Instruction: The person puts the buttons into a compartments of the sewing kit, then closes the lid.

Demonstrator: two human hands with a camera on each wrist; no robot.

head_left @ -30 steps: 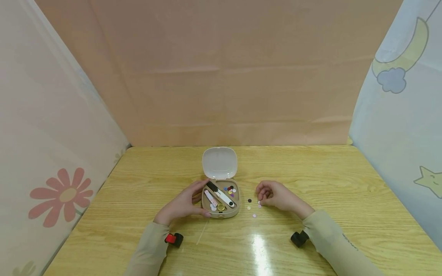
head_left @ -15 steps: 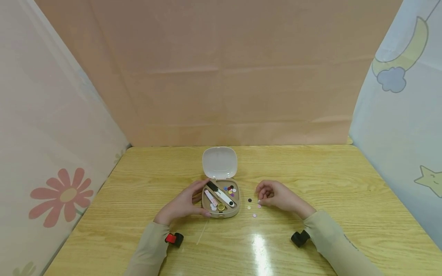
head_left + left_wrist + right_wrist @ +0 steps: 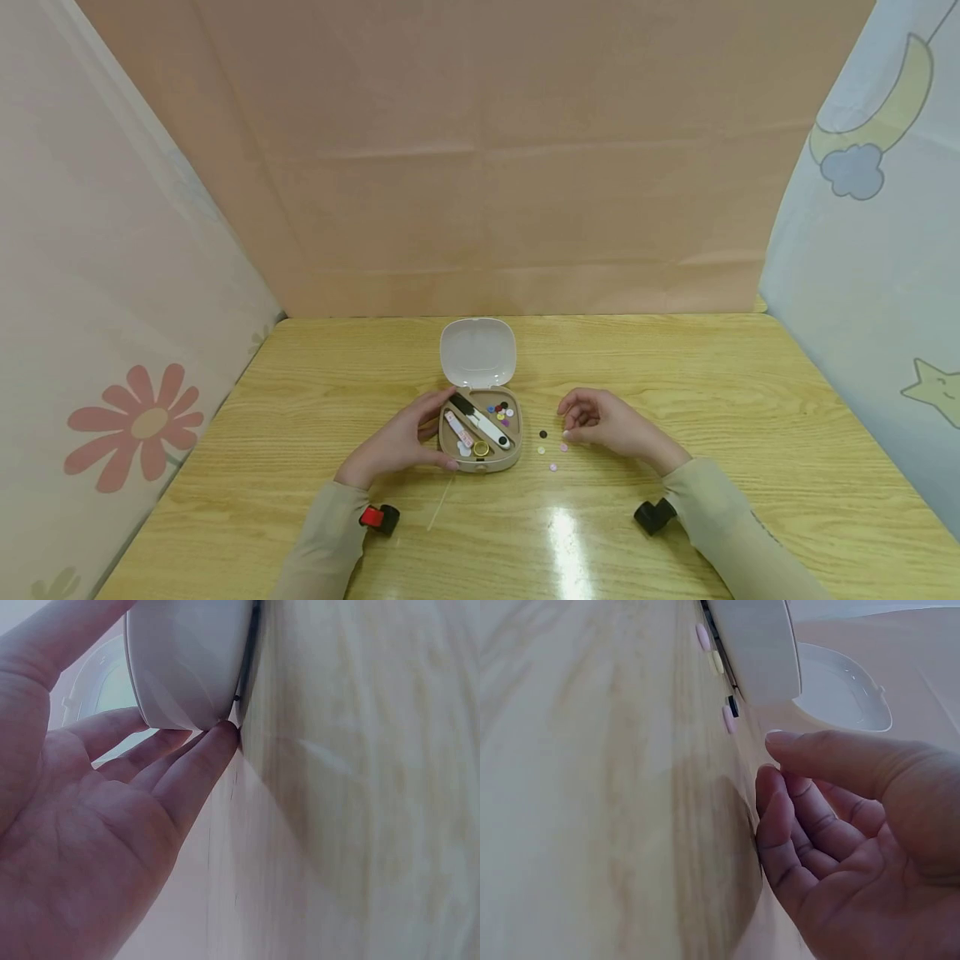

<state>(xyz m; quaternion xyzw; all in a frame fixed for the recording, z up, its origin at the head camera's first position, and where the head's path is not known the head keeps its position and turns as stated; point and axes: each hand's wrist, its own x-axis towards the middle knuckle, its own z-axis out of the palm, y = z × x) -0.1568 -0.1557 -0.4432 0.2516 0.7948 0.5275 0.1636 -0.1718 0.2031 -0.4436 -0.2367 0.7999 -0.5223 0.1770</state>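
My left hand grips the left side of an open beige sewing box, thumb at its front edge and fingers along its side. Its clear lid stands raised at the back. Inside lie white thread snips with a black end, a pink-and-white strip, a gold ring-shaped piece and several coloured buttons. Right of the box, my right hand pinches a small white button between thumb and finger, mostly hidden by the fingertips in the right wrist view.
On the wooden table, between box and right hand, lie a black button, a yellow button and two pink ones. A thin pale stick-like line lies before the box. Printed cloths enclose the sides.
My right hand has lifted slightly up and right with the white button, leaving the pink one beneath it on the table. My left hand stays on the box.
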